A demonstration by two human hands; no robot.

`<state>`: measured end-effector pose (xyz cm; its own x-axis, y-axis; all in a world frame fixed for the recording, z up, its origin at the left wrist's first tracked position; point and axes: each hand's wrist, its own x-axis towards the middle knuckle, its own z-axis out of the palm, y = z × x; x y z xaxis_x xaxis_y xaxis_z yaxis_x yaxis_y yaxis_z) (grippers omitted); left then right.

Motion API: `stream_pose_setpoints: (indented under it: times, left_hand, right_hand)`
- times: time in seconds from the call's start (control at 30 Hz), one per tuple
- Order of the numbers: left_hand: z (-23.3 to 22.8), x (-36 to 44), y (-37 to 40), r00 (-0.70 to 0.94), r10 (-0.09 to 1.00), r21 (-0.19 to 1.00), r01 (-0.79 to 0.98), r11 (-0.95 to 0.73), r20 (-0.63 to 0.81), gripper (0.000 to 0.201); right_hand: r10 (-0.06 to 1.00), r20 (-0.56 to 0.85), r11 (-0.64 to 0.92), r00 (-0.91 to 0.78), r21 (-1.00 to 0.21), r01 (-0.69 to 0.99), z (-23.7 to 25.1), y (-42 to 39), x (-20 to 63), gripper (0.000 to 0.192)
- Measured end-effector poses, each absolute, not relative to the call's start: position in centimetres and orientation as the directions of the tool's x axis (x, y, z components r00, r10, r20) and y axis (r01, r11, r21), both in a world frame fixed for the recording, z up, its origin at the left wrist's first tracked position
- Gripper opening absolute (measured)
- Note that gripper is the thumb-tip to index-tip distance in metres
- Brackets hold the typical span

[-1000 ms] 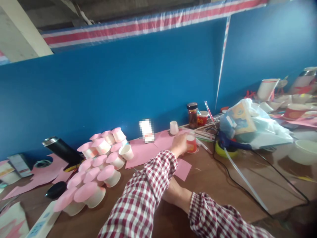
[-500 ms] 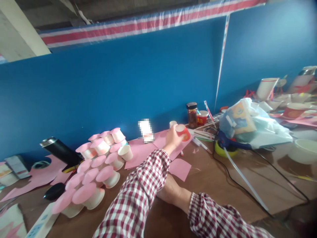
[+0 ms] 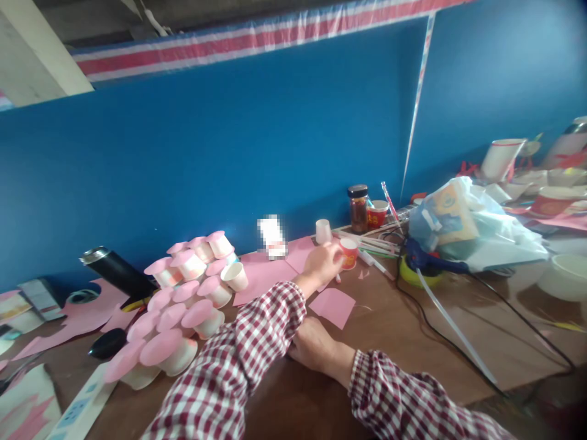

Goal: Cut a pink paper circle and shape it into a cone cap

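My left hand [image 3: 324, 263] reaches forward across the table with its fingers at the left side and rim of a small red paper cup [image 3: 349, 255], which is upright. Behind the wrist lies pink paper [image 3: 266, 276]. Closer to me, my right hand [image 3: 314, 345] is low over the table beside the left sleeve; its fingers are hidden, so what they hold does not show. A square pink paper piece [image 3: 334, 305] lies between the hands and the cup. Left of my arm stand several paper cups topped with pink paper discs [image 3: 161, 347] and one uncovered white cup [image 3: 235, 277].
Right of the red cup are white sticks [image 3: 372, 244], a brown jar [image 3: 358, 209] and a blue glue gun [image 3: 426, 260] with a black cord. A plastic bag [image 3: 486, 226] lies behind it. A power strip [image 3: 85, 403] and black bottle [image 3: 117, 275] are left.
The red cup has gone from tilted in my left hand to upright and slightly lower. The left hand has come down with it; the right hand stays nearly in place.
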<state>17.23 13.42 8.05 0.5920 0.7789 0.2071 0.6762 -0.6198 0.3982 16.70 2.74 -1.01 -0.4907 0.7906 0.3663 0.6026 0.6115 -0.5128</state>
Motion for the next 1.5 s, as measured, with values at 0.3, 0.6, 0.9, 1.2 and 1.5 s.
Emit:
stream_pose_setpoints:
  times: [0.3,0.6,0.9,1.2,1.5]
  left_hand:
    - [6.4,15.7,10.6,0.844,0.454,0.281,0.526,-0.803,-0.285,0.072]
    - [6.4,16.5,11.6,0.775,0.504,0.225,0.606,-0.763,-0.381,0.067]
    - [7.4,16.2,9.9,0.754,0.558,0.268,0.65,-0.711,-0.347,0.058]
    - [10.7,8.8,6.5,0.629,0.663,0.272,0.61,-0.744,0.406,0.014]
    - [3.3,0.1,2.9,0.373,0.432,0.032,0.726,-0.687,0.821,0.022]
  right_hand:
    - [0.74,0.399,0.67,-0.542,-0.515,0.535,-1.9,2.9,16.4,0.018]
    - [0.756,0.417,0.651,-0.504,-0.553,0.52,-1.5,2.8,16.6,0.018]
    - [0.742,0.398,0.659,-0.539,-0.581,0.478,-1.5,2.9,16.4,0.023]
    - [0.84,0.275,0.454,-0.467,-0.827,0.331,-0.3,3.3,16.9,0.018]
    - [0.881,-0.167,-0.304,-0.443,-0.916,-0.26,1.4,3.7,18.0,0.035]
